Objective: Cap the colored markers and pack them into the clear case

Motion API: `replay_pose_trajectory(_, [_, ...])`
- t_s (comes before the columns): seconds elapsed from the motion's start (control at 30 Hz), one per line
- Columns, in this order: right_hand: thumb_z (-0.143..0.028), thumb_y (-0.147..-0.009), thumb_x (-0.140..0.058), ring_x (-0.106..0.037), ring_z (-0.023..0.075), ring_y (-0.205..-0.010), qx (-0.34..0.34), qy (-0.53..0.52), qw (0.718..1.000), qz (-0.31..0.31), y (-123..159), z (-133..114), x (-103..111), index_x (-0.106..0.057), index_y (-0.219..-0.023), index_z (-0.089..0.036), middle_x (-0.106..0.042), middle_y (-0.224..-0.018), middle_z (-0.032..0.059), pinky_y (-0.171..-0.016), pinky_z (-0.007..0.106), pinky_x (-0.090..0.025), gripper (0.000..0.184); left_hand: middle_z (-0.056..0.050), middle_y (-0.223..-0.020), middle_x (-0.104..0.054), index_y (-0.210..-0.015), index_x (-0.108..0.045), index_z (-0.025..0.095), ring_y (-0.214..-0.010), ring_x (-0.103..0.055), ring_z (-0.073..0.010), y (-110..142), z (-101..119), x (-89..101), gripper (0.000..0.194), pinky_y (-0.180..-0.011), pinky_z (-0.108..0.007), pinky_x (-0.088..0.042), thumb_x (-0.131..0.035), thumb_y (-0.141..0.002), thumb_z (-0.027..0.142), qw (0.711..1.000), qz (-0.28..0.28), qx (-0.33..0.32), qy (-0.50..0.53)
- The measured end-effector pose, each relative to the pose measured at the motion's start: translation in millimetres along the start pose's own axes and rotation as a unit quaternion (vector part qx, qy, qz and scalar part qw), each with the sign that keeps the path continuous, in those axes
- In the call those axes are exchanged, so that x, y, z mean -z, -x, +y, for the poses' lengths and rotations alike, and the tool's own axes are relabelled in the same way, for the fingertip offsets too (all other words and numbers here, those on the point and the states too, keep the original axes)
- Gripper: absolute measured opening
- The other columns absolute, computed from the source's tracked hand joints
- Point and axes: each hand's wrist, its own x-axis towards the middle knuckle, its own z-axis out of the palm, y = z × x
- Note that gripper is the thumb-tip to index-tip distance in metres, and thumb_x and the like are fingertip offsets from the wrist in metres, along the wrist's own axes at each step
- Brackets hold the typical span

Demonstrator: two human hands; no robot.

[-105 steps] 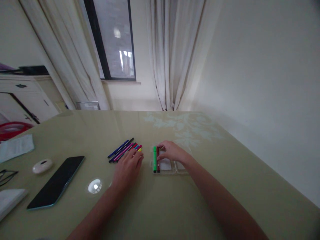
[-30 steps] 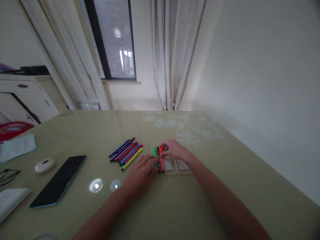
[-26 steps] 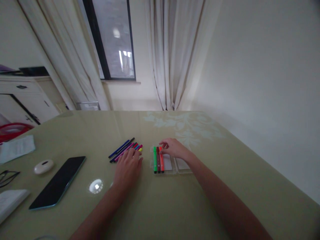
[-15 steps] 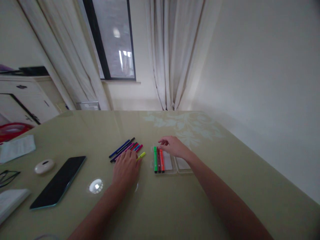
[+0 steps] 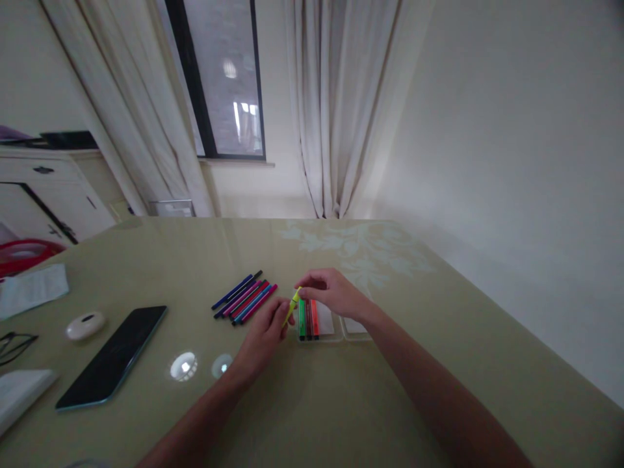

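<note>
My left hand [image 5: 262, 336] pinches the lower end of a yellow marker [image 5: 293, 303] and lifts it off the table. My right hand [image 5: 331, 291] is closed in a pinch at the marker's upper tip, above the far end of a clear plastic case [image 5: 327, 328]. In the case lie a green marker [image 5: 301, 319], a dark red one and an orange one [image 5: 314, 318], side by side. Several loose markers [image 5: 245, 298], blue, pink and red among them, lie in a slanted row on the olive table [image 5: 341, 403] left of the case.
A dark phone [image 5: 113, 364] lies at the left, with a small white oval object [image 5: 84, 325] beyond it. Glasses [image 5: 12, 344], a folded paper [image 5: 30, 289] and a white pad [image 5: 19, 393] sit at the far left. The wall runs along the table's right edge.
My left hand took the yellow marker from the loose row and carried it right to the case. My right hand rose to meet its tip. An orange marker joined the case earlier.
</note>
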Motion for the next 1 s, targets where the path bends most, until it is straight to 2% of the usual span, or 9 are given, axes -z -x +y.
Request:
replay_pose_trajectory(0.13, [-0.034,-0.084,-0.074,-0.073,0.0186,-0.082,0.003,-0.061,0.997,0.045,-3,-2,2,-0.075,-0.095,-0.015,-0.078,-0.088,0.0065,-0.078,0.031,-0.056,0.022,-0.001,-0.075,-0.060,-0.098,-0.067,0.017,-0.065,-0.055,-0.0136,3,2,-2.3,0.045,-0.058,-0.024,-0.045,-0.050,-0.097,0.059,0.999,-0.015,-0.002,0.034])
replay_pose_trajectory(0.23, [-0.035,-0.082,-0.076,-0.074,0.0184,-0.079,0.001,-0.079,0.990,0.113,-2,-2,16,-0.071,-0.095,-0.016,-0.077,-0.086,0.0054,-0.073,0.030,-0.056,0.023,-0.003,-0.082,-0.067,-0.112,-0.069,0.016,-0.072,-0.060,-0.0159,2,0,-2.1,0.043,-0.065,-0.027,-0.051,-0.054,-0.097,0.053,0.998,-0.028,-0.031,0.043])
replay_pose_trajectory(0.3, [-0.035,-0.082,-0.076,-0.074,0.0186,-0.078,-0.009,-0.083,0.987,0.134,1,0,26,-0.069,-0.096,-0.017,-0.077,-0.084,0.0050,-0.069,0.029,-0.055,0.024,-0.003,-0.081,-0.069,-0.117,-0.070,0.016,-0.071,-0.062,-0.0162,2,-1,-3.5,0.043,-0.066,-0.028,-0.052,-0.058,-0.095,0.051,0.998,-0.023,-0.044,0.037])
replay_pose_trajectory(0.43, [-0.035,-0.078,-0.078,-0.075,0.0191,-0.078,-0.042,-0.120,0.984,0.125,8,9,36,-0.068,-0.094,-0.017,-0.076,-0.084,0.0048,-0.067,0.028,-0.055,0.026,-0.006,-0.096,-0.076,-0.118,-0.073,0.020,-0.083,-0.069,-0.0190,4,-2,-7.7,0.038,-0.073,-0.029,-0.056,-0.065,-0.092,0.047,0.998,-0.008,-0.050,0.033])
replay_pose_trajectory(0.6, [-0.037,-0.076,-0.080,-0.074,0.0175,-0.077,-0.071,-0.159,0.975,0.135,9,20,29,-0.071,-0.091,-0.017,-0.076,-0.084,0.0046,-0.068,0.027,-0.054,0.026,-0.007,-0.106,-0.079,-0.120,-0.072,0.021,-0.087,-0.073,-0.0202,6,-5,-9.3,0.038,-0.077,-0.032,-0.059,-0.071,-0.090,0.044,0.996,-0.039,-0.014,0.077])
replay_pose_trajectory(0.7, [-0.037,-0.076,-0.080,-0.074,0.0172,-0.077,-0.081,-0.178,0.971,0.137,7,18,26,-0.072,-0.093,-0.017,-0.077,-0.084,0.0043,-0.067,0.027,-0.053,0.028,-0.008,-0.115,-0.078,-0.122,-0.071,0.022,-0.097,-0.074,-0.0223,8,-4,-8.9,0.039,-0.085,-0.035,-0.060,-0.073,-0.089,0.042,0.994,-0.051,-0.010,0.100])
replay_pose_trajectory(0.8, [-0.038,-0.075,-0.082,-0.073,0.0159,-0.077,-0.079,-0.200,0.967,0.139,7,13,26,-0.073,-0.093,-0.018,-0.076,-0.085,0.0032,-0.068,0.026,-0.054,0.028,-0.007,-0.118,-0.077,-0.123,-0.071,0.024,-0.100,-0.074,-0.0223,11,-2,-8.3,0.038,-0.088,-0.036,-0.060,-0.074,-0.089,0.040,0.996,-0.044,-0.035,0.071])
replay_pose_trajectory(1.0, [-0.038,-0.073,-0.085,-0.073,0.0169,-0.083,-0.062,-0.259,0.956,0.123,12,-2,24,-0.074,-0.098,-0.020,-0.077,-0.092,0.0042,-0.076,0.030,-0.058,0.033,-0.004,-0.104,-0.075,-0.120,-0.071,0.025,-0.083,-0.069,-0.0162,18,-1,-7.5,0.035,-0.078,-0.031,-0.058,-0.077,-0.088,0.036,0.988,0.029,-0.142,-0.048])
